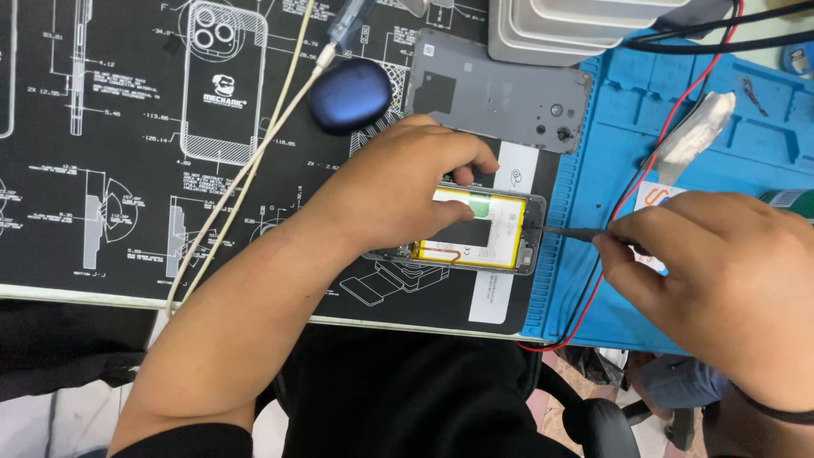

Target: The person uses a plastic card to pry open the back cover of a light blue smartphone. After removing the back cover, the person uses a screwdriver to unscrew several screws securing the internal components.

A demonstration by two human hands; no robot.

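Yellow and white show from the battery [475,229] of an opened phone [517,254], which lies flat on a black mat [102,170] printed with white line drawings. The left hand [390,195] lies across the phone and covers its left part, palm down, fingers curled and pressed on the body; one fingertip comes down at the phone's far edge. It is bracing the phone rather than lifting it.

Right of the phone, the right hand [721,280] pinches a thin dark tool [572,231] between thumb and fingers. The tool lies nearly level, and its tip meets the phone's right edge, just beside the battery. Whether the tip is under anything I cannot tell.

Just beyond the phone lies its grey back cover [500,93], inner face up. Left of that cover, still beyond the phone, sits a dark blue rounded case [349,95], with white cables [254,161] running past it toward the near table edge. Right of the phone, touching the black mat, is a blue work mat [746,127]; red and black wires [678,119] cross it and pass under the right hand. A wad of white tape [695,127] lies on it, well right of the phone.
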